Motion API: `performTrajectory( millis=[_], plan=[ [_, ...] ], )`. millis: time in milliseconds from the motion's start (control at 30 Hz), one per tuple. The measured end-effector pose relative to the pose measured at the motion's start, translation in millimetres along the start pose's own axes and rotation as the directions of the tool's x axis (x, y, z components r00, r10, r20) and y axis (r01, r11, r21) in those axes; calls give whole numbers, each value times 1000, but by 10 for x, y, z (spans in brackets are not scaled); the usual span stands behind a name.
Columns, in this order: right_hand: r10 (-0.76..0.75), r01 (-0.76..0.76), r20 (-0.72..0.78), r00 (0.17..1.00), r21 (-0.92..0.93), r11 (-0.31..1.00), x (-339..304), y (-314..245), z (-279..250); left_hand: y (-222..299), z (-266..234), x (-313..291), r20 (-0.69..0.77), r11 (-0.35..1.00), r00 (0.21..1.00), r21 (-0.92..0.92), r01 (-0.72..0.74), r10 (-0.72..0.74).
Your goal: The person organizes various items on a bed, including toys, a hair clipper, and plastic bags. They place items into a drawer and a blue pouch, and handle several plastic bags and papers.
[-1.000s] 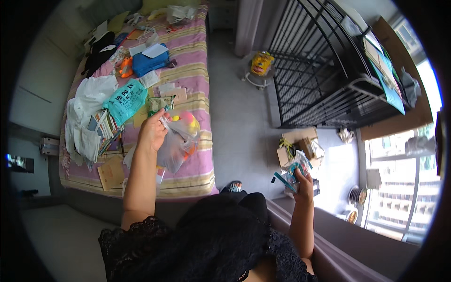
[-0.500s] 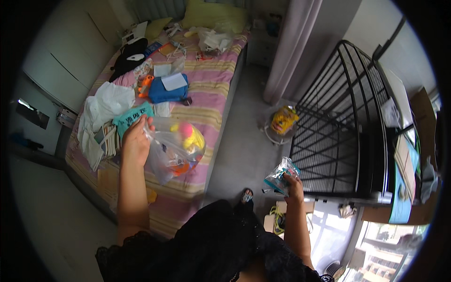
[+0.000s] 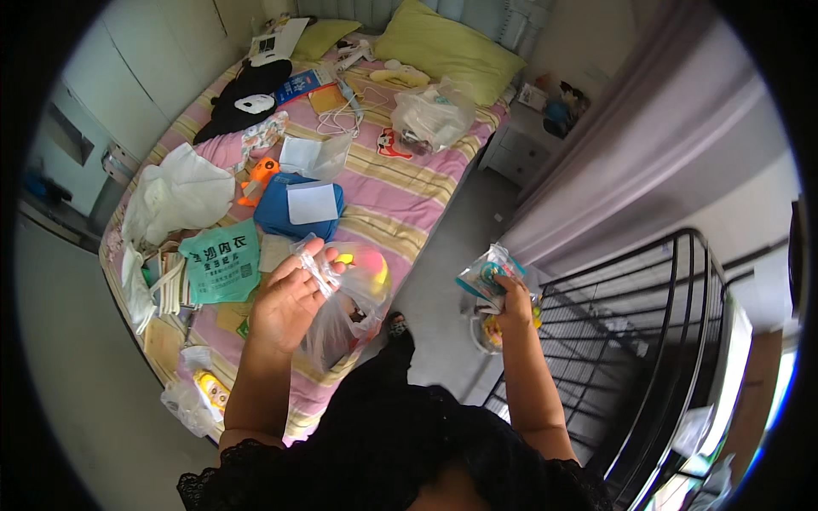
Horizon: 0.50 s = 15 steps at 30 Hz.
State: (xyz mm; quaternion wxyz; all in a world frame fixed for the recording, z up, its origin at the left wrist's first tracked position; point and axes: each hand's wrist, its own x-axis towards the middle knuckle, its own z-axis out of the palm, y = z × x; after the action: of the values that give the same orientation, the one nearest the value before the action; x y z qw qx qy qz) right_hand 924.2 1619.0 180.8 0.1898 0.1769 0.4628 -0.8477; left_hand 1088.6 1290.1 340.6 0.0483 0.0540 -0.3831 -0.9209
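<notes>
Plastic bag [image 3: 328, 328] and teal-edged packet [image 3: 484, 277] held apart, seemingly a carrying step.
Left hand [image 3: 288, 300], fingers half-curled, hooks the bag's bunched handles [image 3: 319, 271] above the striped bed [image 3: 417, 180]; right hand [image 3: 515, 305], fingers closed, grips the packet beyond the bed's edge. Moving on likely calls for keeping those handles hooked.

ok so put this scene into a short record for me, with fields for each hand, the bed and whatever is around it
left hand: holds a translucent plastic bag by its gathered top; pink and yellow show through
right hand: holds a small clear packet with teal edging
bed: striped cover; blue case with a white sheet on top, orange toy, teal bag, green pillow
beside bed: mauve curtain, black metal frame
</notes>
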Motion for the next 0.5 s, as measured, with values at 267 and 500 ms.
performTrajectory(
  millis=[267,500],
  plan=[
    [-123,130,48,991,-192,973,2384,-844,1029,60,111,1528,-133,999,991,53,1,6],
    [-663,753,592,458,-655,-64,5026,-1683,2455,-121,80,2727,-427,998,902,40,-44,57]
  ],
)
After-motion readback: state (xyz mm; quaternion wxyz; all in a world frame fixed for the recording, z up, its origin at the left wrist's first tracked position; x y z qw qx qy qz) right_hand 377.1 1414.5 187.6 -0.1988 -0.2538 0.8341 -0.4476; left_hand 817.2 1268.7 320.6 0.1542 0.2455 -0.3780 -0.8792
